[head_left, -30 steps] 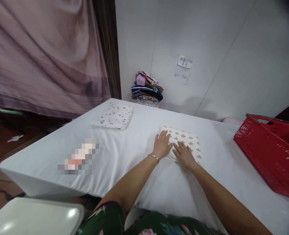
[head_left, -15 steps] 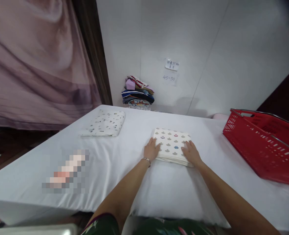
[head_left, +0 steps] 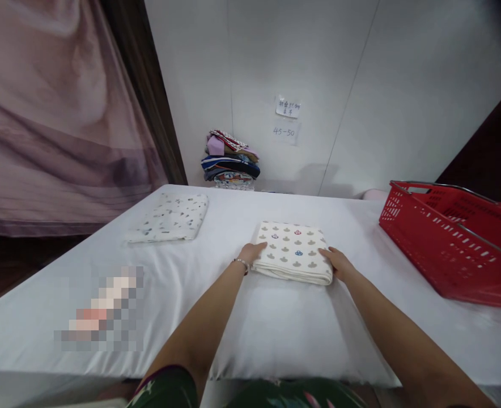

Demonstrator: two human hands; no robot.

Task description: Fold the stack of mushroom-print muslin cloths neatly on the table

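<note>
A folded cream cloth (head_left: 292,253) with small grey, red and blue boat-like prints lies in front of me on the white-covered table (head_left: 276,323). My left hand (head_left: 254,252), with a bracelet at the wrist, grips its left side, thumb on top and fingers out of sight beneath or behind the edge. On the opposite side my right hand (head_left: 336,260) holds the edge the same way, thumb over the top. A second folded cloth (head_left: 172,218), white with small dark prints, rests toward the table's far left corner.
A red plastic basket (head_left: 450,243) with metal handles stands at the right. Behind the far edge is a stack of folded clothes (head_left: 230,161) against the wall. A pixelated patch (head_left: 101,309) covers something at the left. A pink curtain (head_left: 55,113) hangs at far left.
Both hands have shifted from lying flat on top of the cream cloth to gripping its left and right sides. The view has turned slightly.
</note>
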